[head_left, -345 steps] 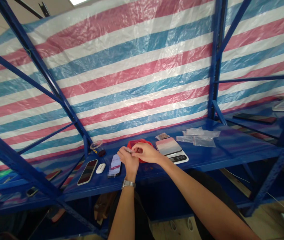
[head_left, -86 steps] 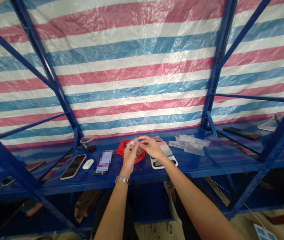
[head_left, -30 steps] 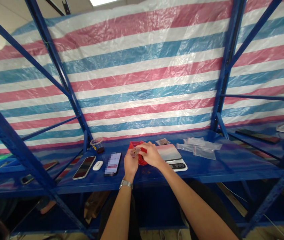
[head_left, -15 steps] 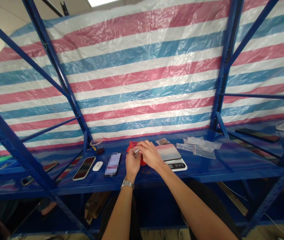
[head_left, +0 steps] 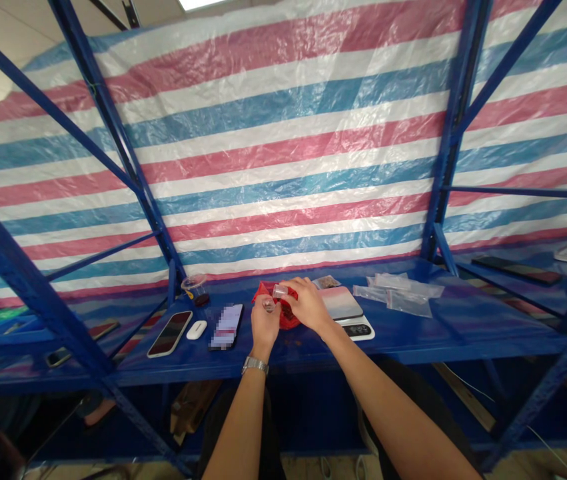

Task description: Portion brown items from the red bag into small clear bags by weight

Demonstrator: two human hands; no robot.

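Observation:
A red plastic bag (head_left: 290, 323) lies open on the blue shelf, with small dark bits inside. Over its left side, my left hand (head_left: 265, 328) is closed round a small clear container (head_left: 268, 305). From the right, my right hand (head_left: 307, 305) grips another small clear cup (head_left: 280, 291), tilted above the bag. The two containers are close together but apart. My fingers partly cover both, so their contents are hard to make out. Just right of my right hand sits a kitchen scale (head_left: 360, 331) with a flat pale plate on top.
Clear zip bags (head_left: 398, 292) lie at the right, and a small filled bag (head_left: 327, 282) behind the scale. Toward the left are a lit phone (head_left: 226, 327), a white earbud case (head_left: 196, 330), a dark-screened phone (head_left: 170, 334) and a clear cup (head_left: 196, 291). Blue posts (head_left: 436, 193) frame the shelf.
My hands have moved slightly apart. The clear cup in my right hand has come into view, separate from the container in my left, and more of the red bag's inside shows.

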